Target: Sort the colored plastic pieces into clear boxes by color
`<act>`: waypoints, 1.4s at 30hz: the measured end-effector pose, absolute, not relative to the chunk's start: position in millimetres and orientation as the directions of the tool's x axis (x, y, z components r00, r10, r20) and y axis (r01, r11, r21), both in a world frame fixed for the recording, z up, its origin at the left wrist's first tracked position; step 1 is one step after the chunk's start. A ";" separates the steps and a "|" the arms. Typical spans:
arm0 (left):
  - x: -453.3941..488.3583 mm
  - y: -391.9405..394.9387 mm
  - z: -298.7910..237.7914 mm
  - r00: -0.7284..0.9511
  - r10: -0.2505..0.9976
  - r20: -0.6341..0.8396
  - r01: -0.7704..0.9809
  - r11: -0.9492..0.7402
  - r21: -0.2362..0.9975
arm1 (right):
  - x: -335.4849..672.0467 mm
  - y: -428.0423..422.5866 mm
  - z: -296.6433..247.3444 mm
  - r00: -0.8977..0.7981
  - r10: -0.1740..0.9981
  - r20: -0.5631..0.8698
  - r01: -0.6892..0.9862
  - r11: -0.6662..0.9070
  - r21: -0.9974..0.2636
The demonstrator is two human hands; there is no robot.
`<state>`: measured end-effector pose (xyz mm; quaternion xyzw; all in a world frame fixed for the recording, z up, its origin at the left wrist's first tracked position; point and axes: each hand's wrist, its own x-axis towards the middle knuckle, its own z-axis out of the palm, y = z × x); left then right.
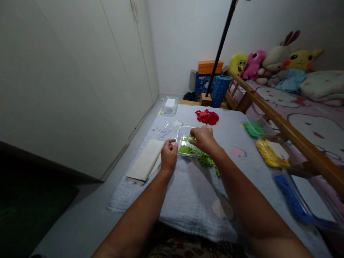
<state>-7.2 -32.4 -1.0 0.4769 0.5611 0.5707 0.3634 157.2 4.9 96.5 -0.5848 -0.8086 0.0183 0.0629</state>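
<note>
The workpieces are small, light-green, notched pieces, apparently of moulded plastic: one batch [186, 149] lies inside a clear, rectangular, thin-walled plastic box [184, 131], and a loose heap [206, 159] lies just beside it on the desk covered in pale blue patterned cloth [193, 195], partly under the right forearm. The right hand [205, 139] is above the box with thumb and fingers brought together in a pinch, and a light-green piece [189, 138] shows at the fingertips. The left hand [169, 156] is half curled at the box's left wall, thumb and forefinger near each other; whether it grips the wall or merely rests against it cannot be told. Each piece should prove light, fairly stiff and not fragile; the notched edges probably catch on neighbouring pieces, so a pinch on the outer edge of a single piece is advised. The box is likely light, smooth and flexible, and is best steadied by its rim without squeezing. The right hand covers the box's right side, and the held piece's outline and number cannot be resolved. Individual pieces in the heap merge, and the clear plastic lid-like tray [166, 130] beyond the left hand is hard to make out against the cloth.
</note>
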 end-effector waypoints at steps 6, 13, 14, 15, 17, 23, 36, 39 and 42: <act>-7.0 -33.4 0.5 -0.278 0.950 0.140 0.106 -0.114 0.988 | 137.6 31.2 82.7 -0.323 0.946 -0.027 0.946 0.323 0.014; -7.3 -33.1 -0.1 -0.273 0.953 0.134 0.100 -0.110 0.989 | 151.5 31.0 77.9 -0.251 0.965 0.081 0.965 0.256 -0.053; -7.4 -33.1 -0.4 -0.272 0.954 0.129 0.098 -0.106 0.990 | 159.3 28.6 78.0 -0.219 0.968 0.122 0.970 0.230 -0.081; -7.4 -33.2 -0.7 -0.272 0.954 0.125 0.098 -0.102 0.990 | 169.0 25.6 77.6 -0.185 0.970 0.161 0.973 0.204 -0.111; -7.4 -33.4 -1.0 -0.272 0.955 0.122 0.100 -0.098 0.990 | 192.8 17.6 74.6 -0.113 0.970 0.213 0.975 0.150 -0.164; -7.4 -33.0 0.0 -0.272 0.954 0.127 0.108 -0.101 0.989 | 259.4 -15.8 53.8 0.002 0.994 0.111 0.978 0.020 -0.205; -10.0 -32.2 1.0 -0.286 0.950 0.128 0.112 -0.099 0.989 | 211.1 -21.1 17.7 -0.094 0.996 -0.003 0.983 0.092 -0.157; -10.1 -32.2 1.1 -0.292 0.947 0.135 0.122 -0.104 0.987 | 209.2 -19.8 17.9 -0.096 0.995 -0.008 0.987 0.094 -0.126; -9.9 -31.4 0.3 -0.292 0.947 0.138 0.120 -0.106 0.987 | 212.9 -20.8 20.1 -0.064 0.997 0.045 0.986 0.070 -0.149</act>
